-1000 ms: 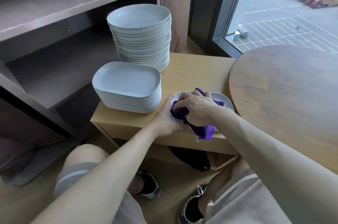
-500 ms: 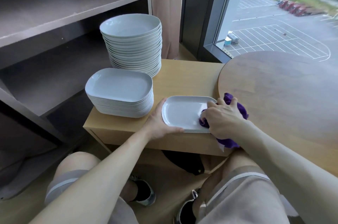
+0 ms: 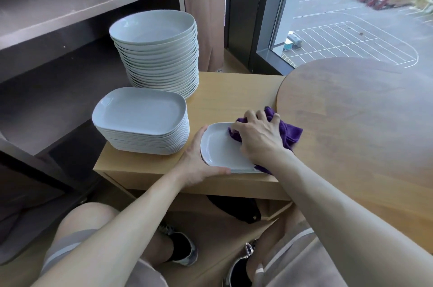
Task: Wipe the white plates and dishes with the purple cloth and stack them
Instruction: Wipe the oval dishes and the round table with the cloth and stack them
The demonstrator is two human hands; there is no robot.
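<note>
A white rectangular plate (image 3: 219, 149) lies at the front edge of the low wooden cabinet (image 3: 234, 92). My left hand (image 3: 195, 164) grips its left rim, thumb along the front edge. My right hand (image 3: 259, 137) presses the bunched purple cloth (image 3: 289, 133) onto the plate's right half; the cloth spills out past my fingers to the right. To the left stands a stack of white rectangular plates (image 3: 143, 122), and behind it a taller stack of round white dishes (image 3: 157, 52).
A round wooden table (image 3: 365, 122) overlaps the cabinet's right side. Dark shelving (image 3: 58, 28) runs along the left. A window (image 3: 351, 12) and curtain are behind. My knees and shoes are below the cabinet's front edge.
My right hand with the cloth swept from the plate's left side over to its right edge, then back up onto the right half. My left hand stays on the rim.
</note>
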